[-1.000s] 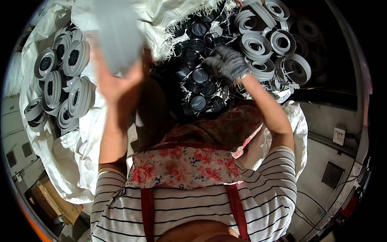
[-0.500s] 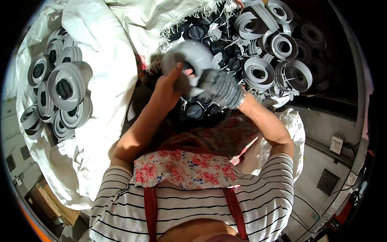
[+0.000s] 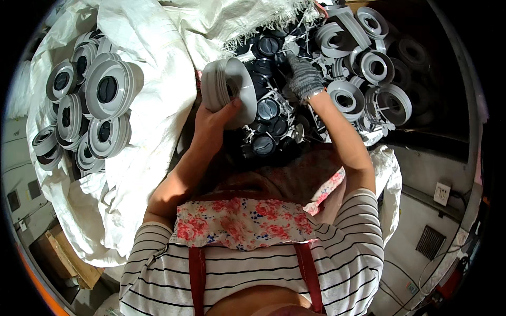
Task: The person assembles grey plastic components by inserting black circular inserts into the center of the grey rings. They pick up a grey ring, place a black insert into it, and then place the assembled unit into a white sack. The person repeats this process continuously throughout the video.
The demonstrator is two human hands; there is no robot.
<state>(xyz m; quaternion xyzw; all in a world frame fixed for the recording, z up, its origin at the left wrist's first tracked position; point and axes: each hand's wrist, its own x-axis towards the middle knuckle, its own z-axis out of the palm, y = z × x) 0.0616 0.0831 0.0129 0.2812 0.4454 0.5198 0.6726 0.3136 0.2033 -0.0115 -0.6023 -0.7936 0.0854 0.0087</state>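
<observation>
Hands now apart: half a second ago they met around the grey ring over the dark pile; since then the left hand (image 3: 212, 122) has drawn the ring leftward, while the gloved right hand (image 3: 305, 76) has gone up and away.

Left hand: bare, thumb clamped over the rim of the grey ring (image 3: 245, 95), other fingers mostly hidden behind it. Ring stands on edge, ribbed wall to the left, wide flange to the right, beside the black caps (image 3: 268, 109).

Right hand: grey knit glove, fingers down among caps and pale plastic scraps near the frayed sack edge (fingertips lost in the clutter; cannot tell how far they are closed, or on what).

To the left, assembled rings (image 3: 58, 95), several with black centres, lie heaped on a white woven sack (image 3: 150, 58). To the right, loose rings (image 3: 348, 88) lie piled, dark holes showing. Below the hands, a floral apron (image 3: 242, 224) over a striped shirt (image 3: 247, 266). Lower right, a wall socket (image 3: 441, 194).
</observation>
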